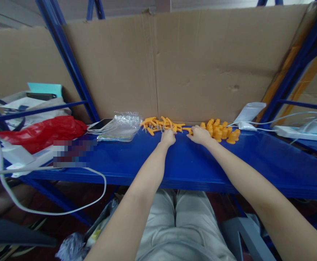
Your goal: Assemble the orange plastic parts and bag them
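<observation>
Head view: hands' grip unclear on blue shelf before cardboard wall.

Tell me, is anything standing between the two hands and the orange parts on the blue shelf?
Nothing visible does. The left hand already reaches the left pile of orange parts, and the right hand lies beside the right pile. The plastic bag lies off to the left.
</observation>
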A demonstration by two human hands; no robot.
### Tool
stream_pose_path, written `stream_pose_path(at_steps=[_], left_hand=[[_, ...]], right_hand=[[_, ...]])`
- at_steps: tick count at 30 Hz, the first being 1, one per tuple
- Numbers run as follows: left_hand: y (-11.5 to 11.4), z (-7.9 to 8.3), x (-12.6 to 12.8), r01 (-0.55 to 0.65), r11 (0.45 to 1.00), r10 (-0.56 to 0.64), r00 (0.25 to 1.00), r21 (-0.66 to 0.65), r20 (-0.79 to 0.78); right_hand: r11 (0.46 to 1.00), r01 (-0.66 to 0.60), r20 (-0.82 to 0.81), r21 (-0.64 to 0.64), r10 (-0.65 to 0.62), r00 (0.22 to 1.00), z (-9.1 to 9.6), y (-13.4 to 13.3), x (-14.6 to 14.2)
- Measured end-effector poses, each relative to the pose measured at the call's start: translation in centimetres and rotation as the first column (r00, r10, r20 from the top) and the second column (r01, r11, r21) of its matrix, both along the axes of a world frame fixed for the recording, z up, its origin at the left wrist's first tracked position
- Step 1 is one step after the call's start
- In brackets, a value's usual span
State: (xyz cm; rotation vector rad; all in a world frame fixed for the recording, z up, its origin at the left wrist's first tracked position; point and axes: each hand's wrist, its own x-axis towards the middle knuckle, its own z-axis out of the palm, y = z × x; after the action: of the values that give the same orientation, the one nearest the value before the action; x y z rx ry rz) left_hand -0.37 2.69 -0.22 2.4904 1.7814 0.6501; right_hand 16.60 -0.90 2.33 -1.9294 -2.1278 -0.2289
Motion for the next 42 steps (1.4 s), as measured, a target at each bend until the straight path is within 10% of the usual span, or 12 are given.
stream_pose_path(at_steps=[16,23,28,36,42], left_hand=[[-0.6,0.0,0.7,-0.064,0.998,0.065,0.998,0.018,-0.006],[-0.5,1.3,0.4,-0.104,0.97,0.026,0.943,0.219,0.331],[0.2,1.9,0.5,-0.204,0.959,-0.007,0.672,0.194,0.741],[-0.1,2.9,0.9,-0.153,0.979,-0.078,0.32,0.132,0.944],[-0.5,3.9,1.5,0.032,0.993,0.113,-0.143,-0.11,0.983]], right_hand=[[0.997,-0.047,0.093,-0.065,0.053,0.994,0.4,-0.9,-1.0],[0.997,-0.049,0.12,-0.054,0.055,0.991,0.2,-0.6,-0.8],[0.998,-0.069,0.1,-0.016,0.07,0.993,-0.2,-0.2,-0.5],[0.995,-0.082,0.035,0.052,0.081,0.996,-0.4,0.3,-0.4],[0.988,-0.129,-0.116,0.083,0.138,0.984,-0.9,1.1,-0.3]])
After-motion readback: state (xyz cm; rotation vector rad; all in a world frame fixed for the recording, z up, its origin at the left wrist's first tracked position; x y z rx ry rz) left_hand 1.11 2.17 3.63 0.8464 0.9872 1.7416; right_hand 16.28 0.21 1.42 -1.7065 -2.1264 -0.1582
